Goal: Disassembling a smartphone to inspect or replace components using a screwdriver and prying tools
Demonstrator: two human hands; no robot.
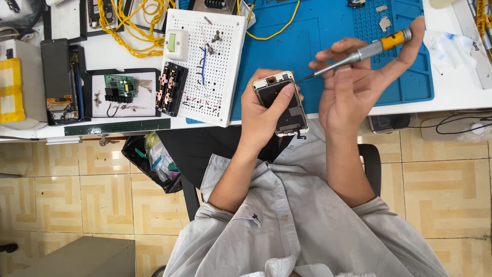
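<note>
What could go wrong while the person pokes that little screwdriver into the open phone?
The screwdriver tip might slip and scratch the parts inside the open phone. The left hand holds the phone up above the lap, past the table edge, so a loosened screw could drop to the tiled floor. The right hand pinches the tool lightly; it might wobble.

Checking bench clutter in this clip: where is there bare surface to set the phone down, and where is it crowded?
Free: the blue mat between the white perforated board and the right hand, and the mat's lower right corner. Crowded: left of the board, with trays, a green circuit board and yellow cable. The left hand holds the opened phone.
</note>
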